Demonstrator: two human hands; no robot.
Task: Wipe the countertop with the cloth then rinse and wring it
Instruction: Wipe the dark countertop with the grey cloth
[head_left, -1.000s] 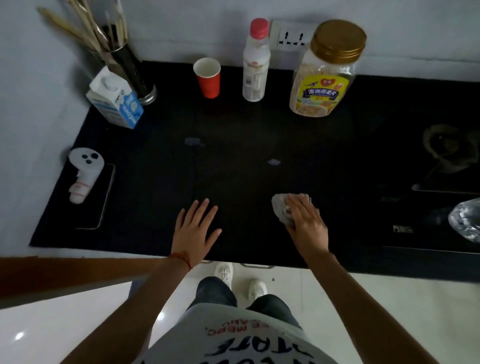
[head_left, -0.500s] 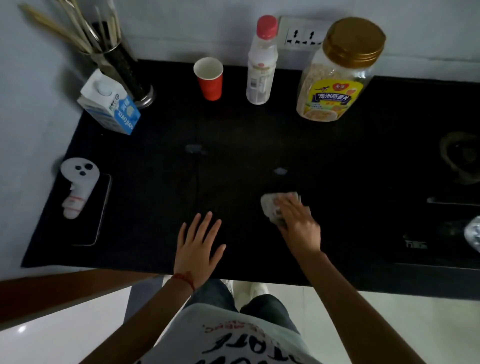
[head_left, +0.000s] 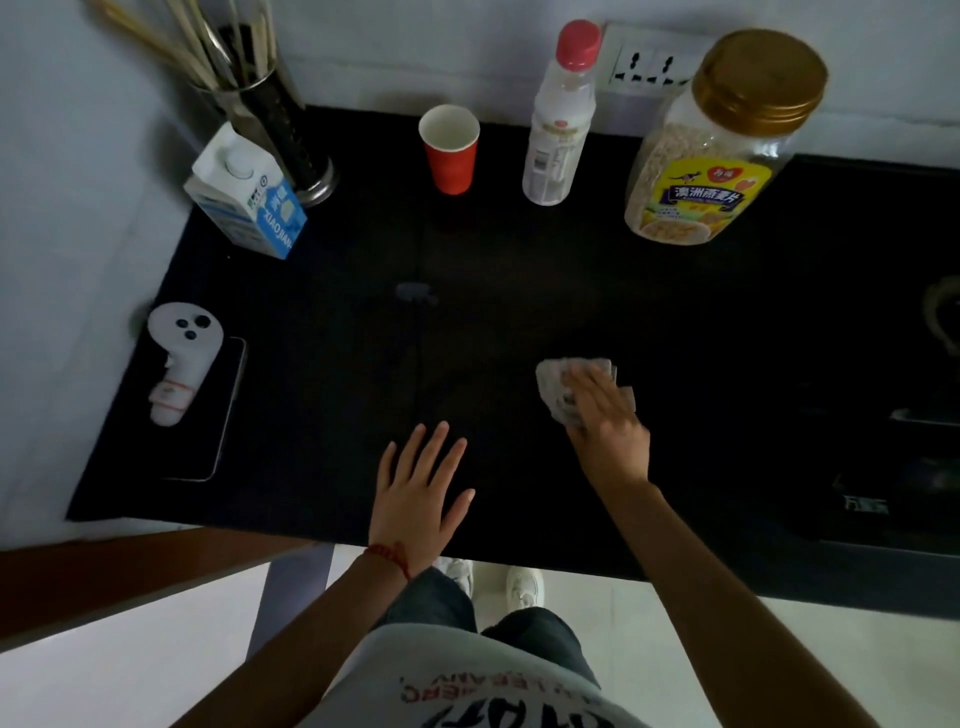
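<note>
A crumpled grey cloth (head_left: 551, 383) lies on the black countertop (head_left: 493, 291), right of centre. My right hand (head_left: 605, 423) presses down on it with fingers over its near side, hiding part of it. My left hand (head_left: 422, 493) rests flat on the counter near the front edge, fingers spread, holding nothing. A small pale smear (head_left: 414, 292) shows on the counter farther back, apart from the cloth.
Along the back stand a red paper cup (head_left: 450, 149), a white bottle with a pink cap (head_left: 561, 117), a large oat jar (head_left: 719, 143), a milk carton (head_left: 249, 197) and a utensil holder (head_left: 270, 111). A white controller (head_left: 179, 358) lies on a phone at left. A stove is at right.
My right hand has pushed the cloth away from me, over the small pale spot that was ahead of it. My left hand has stayed flat near the front edge.
</note>
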